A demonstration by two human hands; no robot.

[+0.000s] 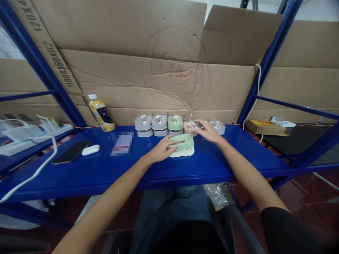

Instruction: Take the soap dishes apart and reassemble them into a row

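A pale green box [186, 141] with rounded corners sits on a cream, wavy-edged base [182, 153] near the middle of the blue table. My left hand [162, 149] grips its left side, thumb and fingers resting over the edge. A small dark strip lies across its top; I cannot make out what it is. Behind and to the right, my right hand [209, 133] pinches a clear plastic lid [192, 124] just in front of the row of boxes. A beige box [188, 129] shows partly behind that lid.
Along the back stand grey boxes [143, 124] with clear lids, a green one [175, 123] and a whitish one [218, 127]. To the left are a yellow bottle [102, 113], a phone [72, 152], a white case [90, 150] and a blurred card [122, 144]. Cardboard [119, 70] walls the back.
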